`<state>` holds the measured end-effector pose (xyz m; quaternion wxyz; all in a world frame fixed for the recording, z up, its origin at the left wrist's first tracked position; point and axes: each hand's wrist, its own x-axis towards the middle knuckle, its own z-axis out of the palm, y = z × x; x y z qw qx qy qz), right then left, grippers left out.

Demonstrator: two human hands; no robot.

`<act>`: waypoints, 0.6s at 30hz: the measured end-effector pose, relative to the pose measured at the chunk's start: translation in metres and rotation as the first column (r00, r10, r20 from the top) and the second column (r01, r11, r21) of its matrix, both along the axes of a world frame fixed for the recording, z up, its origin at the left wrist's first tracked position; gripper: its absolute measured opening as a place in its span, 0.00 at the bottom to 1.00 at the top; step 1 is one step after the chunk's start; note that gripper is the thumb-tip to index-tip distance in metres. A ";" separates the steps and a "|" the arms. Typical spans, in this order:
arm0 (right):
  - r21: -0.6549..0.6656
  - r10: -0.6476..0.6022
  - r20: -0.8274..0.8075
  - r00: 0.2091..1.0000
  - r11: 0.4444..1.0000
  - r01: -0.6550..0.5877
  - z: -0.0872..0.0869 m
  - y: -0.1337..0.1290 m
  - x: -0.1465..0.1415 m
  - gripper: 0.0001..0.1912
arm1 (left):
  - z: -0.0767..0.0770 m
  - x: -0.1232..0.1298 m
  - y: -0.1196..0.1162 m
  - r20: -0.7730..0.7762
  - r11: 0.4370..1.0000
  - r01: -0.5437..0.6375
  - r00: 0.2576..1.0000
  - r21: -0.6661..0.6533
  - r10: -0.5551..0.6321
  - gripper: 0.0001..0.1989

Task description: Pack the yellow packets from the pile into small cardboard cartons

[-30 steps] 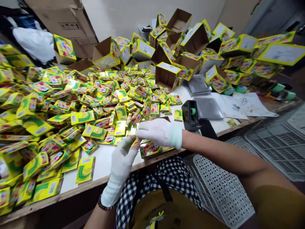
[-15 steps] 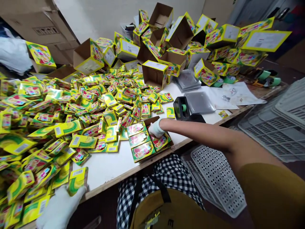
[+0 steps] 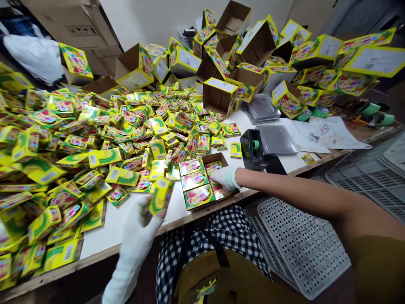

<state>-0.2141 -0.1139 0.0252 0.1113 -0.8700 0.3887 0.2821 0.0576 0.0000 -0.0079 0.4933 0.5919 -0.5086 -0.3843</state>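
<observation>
Bare tabletop (image 3: 176, 204) opens a way left of the carton (image 3: 218, 157); heaped packets (image 3: 106, 157) crowd its far-left corner.

Pkg pile (image 3: 74, 141) cut off, L edge; barcodes (image 3: 68, 252) too sm. to read.

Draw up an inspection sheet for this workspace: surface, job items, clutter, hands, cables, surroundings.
Surface: white table, wooden front edge.
Job's things: one yellow-green packet raised off the table; open carton holding packed packets, partly hidden.
Clutter: heap of loose packets at left; open display boxes jumbled behind; black tape dispenser right of the carton.
Hands: left hand gloved, gripping the raised packet; right hand gloved, inside the carton, fingertips hidden.
Cables: nothing seen.
Surroundings: grey perforated crates at right; large cardboard box behind, left.
</observation>
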 end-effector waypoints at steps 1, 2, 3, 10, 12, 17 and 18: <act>-0.019 -0.032 0.022 0.999 0.999 0.032 -0.004 0.004 0.000 0.31 | 0.004 -0.014 -0.001 -0.059 0.998 0.055 0.997 -0.017 -0.056 0.29; -0.035 -0.060 0.046 0.997 0.997 0.062 -0.008 0.009 0.000 0.30 | 0.007 -0.026 -0.001 -0.097 0.995 0.097 0.990 -0.037 -0.100 0.28; -0.049 -0.081 0.072 0.994 0.995 0.085 -0.014 0.012 0.001 0.28 | 0.009 -0.036 -0.003 -0.119 0.991 0.122 0.984 -0.060 -0.129 0.28; -0.003 -0.125 0.217 0.968 0.992 0.129 0.004 0.005 -0.018 0.16 | 0.010 -0.064 -0.015 0.136 0.957 0.203 0.975 -0.206 -0.178 0.28; 0.019 -0.244 0.421 0.874 0.965 0.260 0.033 0.002 -0.028 0.13 | 0.011 -0.065 -0.017 0.270 0.945 0.182 0.957 -0.272 -0.107 0.29; 0.008 -0.183 0.805 0.564 0.954 0.299 0.093 0.014 -0.035 0.23 | 0.026 -0.079 -0.027 -0.089 0.967 0.181 0.976 -0.178 -0.199 0.29; -0.103 -0.049 0.816 0.576 0.968 0.229 0.098 0.019 -0.032 0.25 | 0.031 -0.083 -0.028 -0.202 0.970 0.215 0.951 -0.113 -0.234 0.28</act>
